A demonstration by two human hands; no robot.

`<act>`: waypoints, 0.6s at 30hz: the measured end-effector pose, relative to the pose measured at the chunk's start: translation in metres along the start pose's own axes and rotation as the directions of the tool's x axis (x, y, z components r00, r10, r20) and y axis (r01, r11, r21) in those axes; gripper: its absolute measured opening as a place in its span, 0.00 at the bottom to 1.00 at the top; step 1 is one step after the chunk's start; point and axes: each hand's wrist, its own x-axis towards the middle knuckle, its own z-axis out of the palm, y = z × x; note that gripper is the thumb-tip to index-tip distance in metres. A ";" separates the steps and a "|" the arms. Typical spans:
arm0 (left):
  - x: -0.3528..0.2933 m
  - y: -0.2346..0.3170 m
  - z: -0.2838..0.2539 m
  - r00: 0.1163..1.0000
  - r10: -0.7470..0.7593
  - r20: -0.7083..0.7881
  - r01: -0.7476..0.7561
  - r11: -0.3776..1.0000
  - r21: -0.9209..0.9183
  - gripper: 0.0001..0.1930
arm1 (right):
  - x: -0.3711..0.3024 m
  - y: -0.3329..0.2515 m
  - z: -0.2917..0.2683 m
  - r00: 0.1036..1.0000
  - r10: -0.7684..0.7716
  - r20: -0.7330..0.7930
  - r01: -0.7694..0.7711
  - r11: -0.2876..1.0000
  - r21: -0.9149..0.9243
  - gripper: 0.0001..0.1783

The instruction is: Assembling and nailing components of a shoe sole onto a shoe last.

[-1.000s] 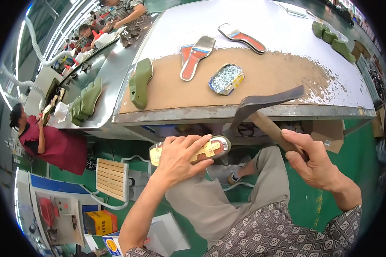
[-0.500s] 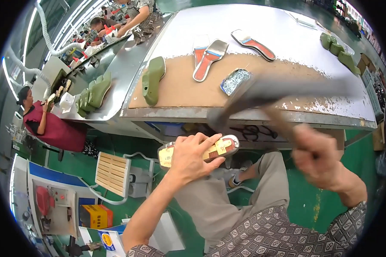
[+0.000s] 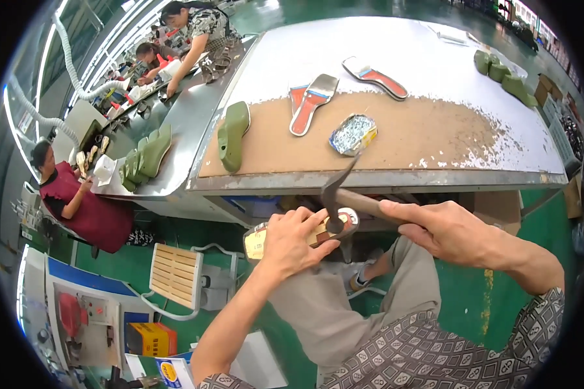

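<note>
The left hand lies across a shoe form with yellow patches on its upturned face, its grip clamped on it, fingers over the top and thumb along the near side. The form sits at the person's trousered knee, just short of the table. The right hand has its grip closed round the wooden handle of a hammer; the head is down over the form's right end, apparently touching it, though the contact is hard to make out.

On the table's brown, worn patch stands a green shoe last, with a small tray (full of silvery bits) to its right. Beyond the tray lie red-and-white insoles, and more green lasts are at the far right.
</note>
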 end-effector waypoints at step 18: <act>0.000 0.005 -0.004 1.000 0.001 0.003 -0.001 1.000 0.006 0.29 | -0.026 0.108 -0.009 0.863 -0.019 -0.505 -0.261 0.839 -0.478 0.22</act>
